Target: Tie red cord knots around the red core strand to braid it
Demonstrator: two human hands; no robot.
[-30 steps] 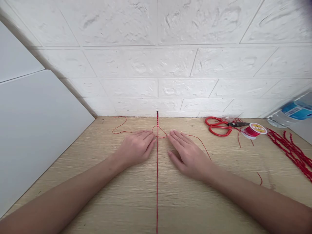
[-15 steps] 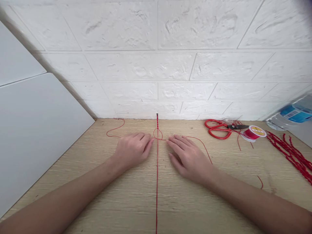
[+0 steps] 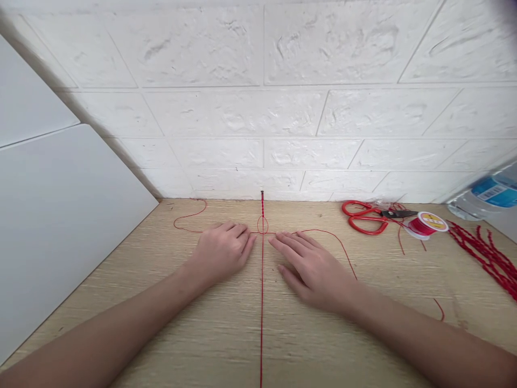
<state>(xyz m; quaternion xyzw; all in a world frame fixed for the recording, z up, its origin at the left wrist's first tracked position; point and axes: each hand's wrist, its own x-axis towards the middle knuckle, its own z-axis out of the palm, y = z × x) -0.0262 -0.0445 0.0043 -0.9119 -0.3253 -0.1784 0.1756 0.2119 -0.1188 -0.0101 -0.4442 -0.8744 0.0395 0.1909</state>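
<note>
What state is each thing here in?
Left hand, lowered, fingers bent
Right hand, fingers extended, thumb apart
Small thin red thread loop, open
Long straight red cord, apparently taut
Red-handled dark metal scissors, lying flat, apparently shut
Round white plastic spool, wound with red thread
Twisted red cords, bundled loosely
Clear blue-labelled plastic bottle, partly out of frame

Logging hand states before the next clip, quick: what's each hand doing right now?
Left hand: curled at the thin red thread; whether its grip is closed cannot be told.
Right hand: open, over the same thread.
</note>
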